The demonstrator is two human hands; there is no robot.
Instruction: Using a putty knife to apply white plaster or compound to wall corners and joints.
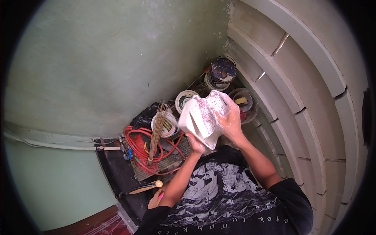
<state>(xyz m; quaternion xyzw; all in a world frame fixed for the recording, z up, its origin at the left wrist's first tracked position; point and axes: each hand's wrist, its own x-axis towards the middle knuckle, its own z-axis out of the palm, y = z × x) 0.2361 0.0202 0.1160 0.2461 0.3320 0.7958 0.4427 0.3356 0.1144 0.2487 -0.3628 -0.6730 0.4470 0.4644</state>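
In front of my chest I hold a white, boxy thing (205, 121) with uneven edges, a dark slit in its side and reddish smears on its upper face. It looks like a cut or bent plastic container, but its exact kind is unclear. My left hand (195, 145) grips its lower left edge, thumb up along the side. My right hand (230, 120) is closed on its right side, fingers over the edge, with whitish wet residue on the skin. Parts of both hands' fingers are hidden behind it.
A white tub (166, 124) and a stick broom (158, 131) stand at the left beside a coiled red hose (133, 143). Farther off are a lidded bucket (223, 69), another tub (184, 100) and a basin (252, 111). A green wall (117, 58) and curved pale ledges (290, 90) enclose the space.
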